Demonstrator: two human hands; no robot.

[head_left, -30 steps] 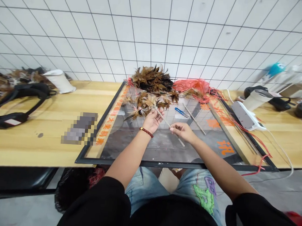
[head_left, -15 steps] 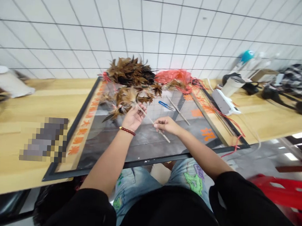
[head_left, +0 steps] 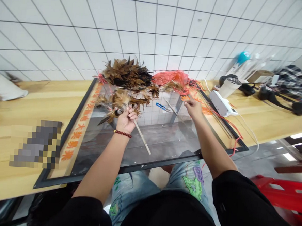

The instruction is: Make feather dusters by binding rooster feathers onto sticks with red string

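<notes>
My left hand (head_left: 127, 121) is closed around a thin pale stick (head_left: 143, 138), whose lower end points down toward me. Brown feathers (head_left: 121, 98) lie directly beyond the fingers; I cannot tell if some are in the grip. To the right, my right hand (head_left: 194, 109) is raised over the glass panel (head_left: 112, 151), thumb and fingers pinched together. Whatever they hold, if anything, is too small to make out. Between the hands lie blue thread snips (head_left: 162, 107) and a second thin stick (head_left: 171, 106). Behind them is a large bundle of brown and black feathers (head_left: 128, 72).
A red plastic bag (head_left: 170, 78) and red strings (head_left: 235, 126) lie at the back and right. A white power strip (head_left: 222, 103) and a pale cup (head_left: 229, 87) stand right of the black frame (head_left: 72, 122). A red stool (head_left: 276, 190) is at lower right.
My right hand has let go of the stick and moved right and away from me. The left hand has kept the stick, which now points more steeply toward me.
</notes>
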